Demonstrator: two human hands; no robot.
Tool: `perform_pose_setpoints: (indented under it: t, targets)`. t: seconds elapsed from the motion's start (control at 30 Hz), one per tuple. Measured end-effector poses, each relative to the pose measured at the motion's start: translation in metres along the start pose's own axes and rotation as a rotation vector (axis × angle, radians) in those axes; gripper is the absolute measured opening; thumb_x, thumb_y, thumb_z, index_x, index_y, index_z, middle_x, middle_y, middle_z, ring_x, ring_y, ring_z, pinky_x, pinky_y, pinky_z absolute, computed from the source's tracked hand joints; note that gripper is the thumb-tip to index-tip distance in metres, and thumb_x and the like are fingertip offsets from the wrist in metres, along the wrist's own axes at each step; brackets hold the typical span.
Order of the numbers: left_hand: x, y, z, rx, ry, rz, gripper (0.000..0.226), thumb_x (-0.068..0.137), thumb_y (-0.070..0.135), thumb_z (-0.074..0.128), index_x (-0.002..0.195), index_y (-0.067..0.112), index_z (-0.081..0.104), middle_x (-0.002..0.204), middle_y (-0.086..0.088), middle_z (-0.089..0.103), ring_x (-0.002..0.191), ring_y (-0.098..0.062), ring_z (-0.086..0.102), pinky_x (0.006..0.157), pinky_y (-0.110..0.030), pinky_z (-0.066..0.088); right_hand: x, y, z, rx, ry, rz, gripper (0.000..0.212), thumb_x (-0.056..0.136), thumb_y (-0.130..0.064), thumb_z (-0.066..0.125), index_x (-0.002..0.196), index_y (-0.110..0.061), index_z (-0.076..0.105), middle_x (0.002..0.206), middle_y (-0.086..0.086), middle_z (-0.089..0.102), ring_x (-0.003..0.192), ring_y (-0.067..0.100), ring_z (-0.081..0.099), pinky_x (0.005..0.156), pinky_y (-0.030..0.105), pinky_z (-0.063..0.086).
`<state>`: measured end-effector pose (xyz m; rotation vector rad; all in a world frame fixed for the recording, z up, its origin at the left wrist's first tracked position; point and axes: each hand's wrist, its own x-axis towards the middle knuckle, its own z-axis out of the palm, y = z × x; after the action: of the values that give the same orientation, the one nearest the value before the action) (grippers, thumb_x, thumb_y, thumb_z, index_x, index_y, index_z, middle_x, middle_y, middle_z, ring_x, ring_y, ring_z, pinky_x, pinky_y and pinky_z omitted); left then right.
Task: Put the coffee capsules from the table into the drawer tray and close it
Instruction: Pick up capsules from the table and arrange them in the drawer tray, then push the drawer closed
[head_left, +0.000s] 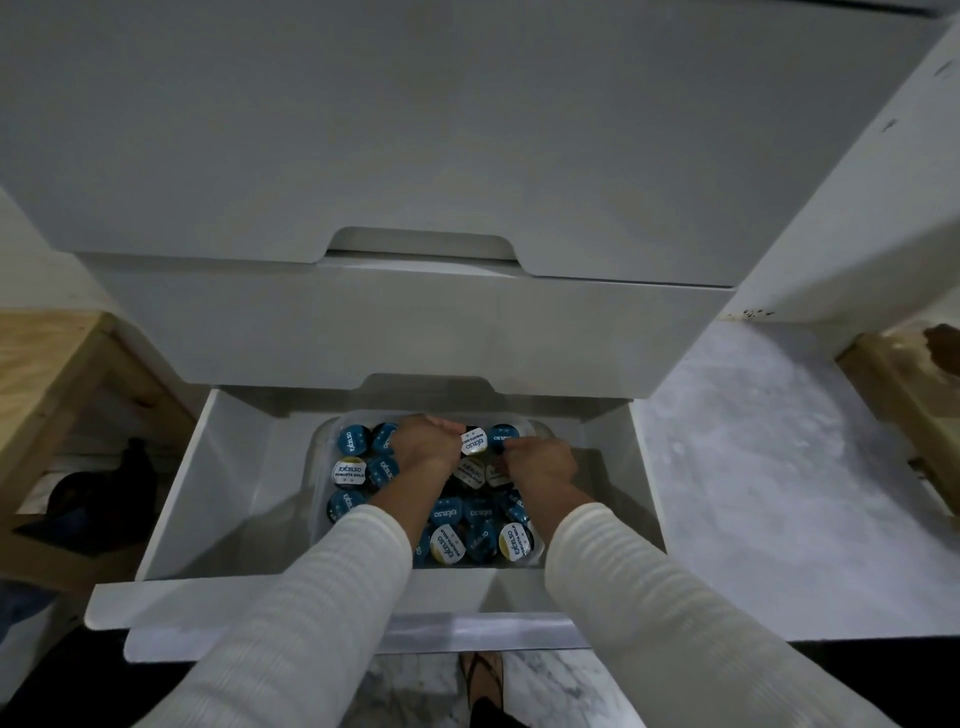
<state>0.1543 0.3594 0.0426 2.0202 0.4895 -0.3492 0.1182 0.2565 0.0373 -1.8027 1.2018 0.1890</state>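
Far left: wooden frame (62, 374) beside the white cabinet, dark stuff under it, too dim to tell what.

Centre: white drawer unit w/ upper drawer fronts (415, 322) closed; bottom drawer (218, 467) pulled right out twd the camera. Inside it, clear plastic tray (321, 447) sits approx mid-drawer, bare drawer floor to its left & right. Tray is packed w/ coffee capsules (353, 441), lids up, mostly blue foil, a few white/gold ones e.g. left-middle row (349, 472) & near front edge (447, 543). Capsules lie close together in rough rows, touching each other.

Left hand (426, 441) reaches in over the tray's back half, fingers curled down among the capsules, knuckles up. Looks clenched around smth but what's under the fingers is hidden, so can't tell if it's gripping a capsule. A white-lidded capsule (474, 441) stands tilted on edge between the two hands, touching the left hand's fingertips.

Right hand (540, 462) just beside it, also curled, fingertips pinching at the blue capsule (503, 435) at tray's back-right; grip itself partly hidden, can't tell for sure.

Both forearms in cream ribbed sleeves (322, 597) cross the drawer's front edge.

Below: marble-look floor (753, 467), a sandalled foot (485, 680) under the drawer front. Far right: another wooden frame (904, 395).
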Motion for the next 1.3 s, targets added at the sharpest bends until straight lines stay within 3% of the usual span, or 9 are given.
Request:
perform_pose_setpoints:
  t: [0.17, 0.27, 0.37, 0.47, 0.6, 0.77, 0.9, 1.07, 1.3]
  targets:
    - [-0.005, 0.007, -0.003, 0.204, 0.006, 0.089, 0.020, 0.090, 0.007, 0.054, 0.093, 0.009, 0.074, 0.107, -0.007, 0.072, 0.100, -0.021, 0.066, 0.082, -0.023, 0.050, 0.002, 0.002, -0.002, -0.109, -0.077, -0.060, 0.030, 0.083, -0.020, 0.064, 0.110, -0.007, 0.063, 0.115, 0.013, 0.065, 0.104, 0.024, 0.063, 0.083, 0.022, 0.050]
    - [-0.013, 0.010, -0.010, 0.346, 0.036, 0.155, 0.022, 0.092, 0.018, 0.052, 0.086, 0.010, 0.072, 0.089, -0.005, 0.071, 0.087, -0.020, 0.068, 0.077, -0.026, 0.054, 0.005, 0.004, -0.007, -0.196, -0.211, -0.201, 0.027, 0.084, -0.012, 0.058, 0.110, -0.011, 0.065, 0.121, 0.012, 0.064, 0.112, 0.025, 0.059, 0.095, 0.035, 0.050]
    - [-0.018, 0.010, -0.015, 0.310, 0.046, 0.178, 0.025, 0.092, 0.017, 0.052, 0.082, 0.006, 0.072, 0.081, -0.008, 0.071, 0.076, -0.021, 0.068, 0.070, -0.025, 0.053, -0.003, 0.004, -0.017, -0.413, -0.118, -0.285, 0.024, 0.091, -0.019, 0.050, 0.109, -0.014, 0.064, 0.115, 0.006, 0.064, 0.100, 0.020, 0.062, 0.082, 0.026, 0.052]
    - [-0.028, 0.010, -0.025, 0.202, 0.020, 0.242, 0.020, 0.089, 0.011, 0.055, 0.098, 0.006, 0.073, 0.102, -0.012, 0.073, 0.090, -0.022, 0.068, 0.071, -0.019, 0.046, -0.018, 0.004, -0.032, -0.372, 0.009, -0.426, 0.028, 0.094, -0.020, 0.043, 0.101, -0.008, 0.067, 0.104, 0.010, 0.067, 0.084, 0.019, 0.061, 0.076, 0.026, 0.050]
    - [-0.056, 0.008, -0.046, 0.084, 0.074, 0.373, 0.022, 0.092, 0.014, 0.053, 0.103, 0.006, 0.070, 0.101, -0.010, 0.072, 0.076, -0.013, 0.060, 0.062, -0.010, 0.044, -0.048, 0.012, -0.049, -0.255, 0.057, -0.651, 0.026, 0.093, -0.016, 0.046, 0.096, -0.004, 0.069, 0.094, 0.016, 0.069, 0.071, 0.019, 0.057, 0.067, 0.027, 0.048]
    - [-0.103, -0.015, -0.063, 0.061, 0.237, 0.557, 0.024, 0.093, 0.019, 0.051, 0.106, 0.007, 0.068, 0.103, -0.009, 0.071, 0.089, -0.016, 0.063, 0.078, -0.021, 0.043, -0.098, 0.039, -0.061, -0.272, 0.209, -0.869, 0.031, 0.095, -0.024, 0.045, 0.120, -0.010, 0.056, 0.123, 0.013, 0.056, 0.106, 0.025, 0.056, 0.089, 0.029, 0.044]
    - [-0.146, -0.042, -0.065, 0.022, 0.321, 0.677, 0.024, 0.092, 0.017, 0.052, 0.110, 0.007, 0.064, 0.111, -0.010, 0.067, 0.103, -0.021, 0.060, 0.086, -0.021, 0.041, -0.126, 0.078, -0.059, -0.130, 0.246, -1.014, 0.036, 0.093, -0.020, 0.049, 0.127, -0.009, 0.048, 0.127, 0.013, 0.053, 0.111, 0.025, 0.055, 0.092, 0.025, 0.044]
    - [-0.193, -0.084, -0.064, 0.017, 0.336, 0.705, 0.030, 0.093, 0.020, 0.051, 0.122, 0.013, 0.056, 0.125, -0.007, 0.058, 0.117, -0.019, 0.051, 0.098, -0.025, 0.039, -0.157, 0.129, -0.055, -0.156, 0.276, -1.053, 0.048, 0.091, -0.022, 0.051, 0.134, -0.004, 0.040, 0.141, 0.016, 0.043, 0.132, 0.028, 0.039, 0.105, 0.025, 0.026]
    - [-0.226, -0.128, -0.071, 0.027, 0.400, 0.632, 0.057, 0.091, 0.023, 0.054, 0.142, 0.008, 0.030, 0.148, -0.014, 0.031, 0.138, -0.026, 0.029, 0.112, -0.033, 0.027, -0.177, 0.180, -0.053, -0.225, 0.308, -1.030, 0.065, 0.091, -0.027, 0.048, 0.143, -0.002, 0.019, 0.153, 0.015, 0.022, 0.143, 0.026, 0.016, 0.115, 0.031, 0.015]
